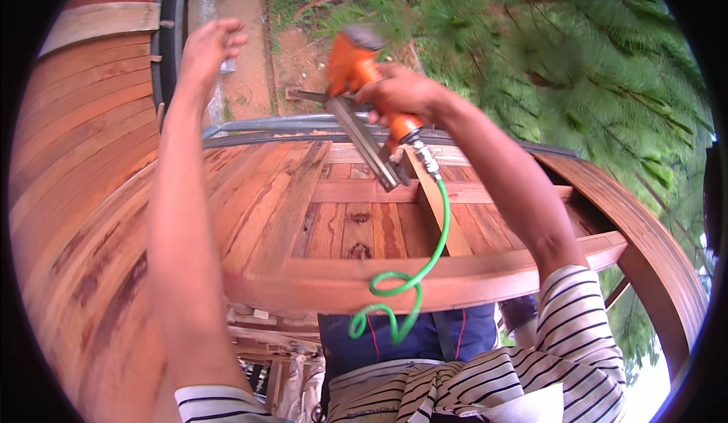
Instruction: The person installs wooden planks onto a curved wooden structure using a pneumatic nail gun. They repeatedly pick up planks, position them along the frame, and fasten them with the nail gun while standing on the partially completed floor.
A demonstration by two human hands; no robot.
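Note:
My right hand (402, 93) grips an orange pneumatic nail gun (354, 59) with a long metal magazine, held tilted over the timber framing (341, 267). A coiled green hose (444, 218) runs down from a metal fitting at the bottom of its handle. My left hand (210, 55) is raised at the upper left, slightly blurred, with loosely curled fingers apart and no object visible in them; it is nearest a dark metal edge (171, 28) beside the wooden planks.
Reddish wooden planks (91, 165) cover the left side. A curved board (660, 271) runs down the right. Beyond a grey rail (273, 123) lie a dirt strip (292, 51) lower down and dense pine branches (553, 51). My legs show below the nearest beam.

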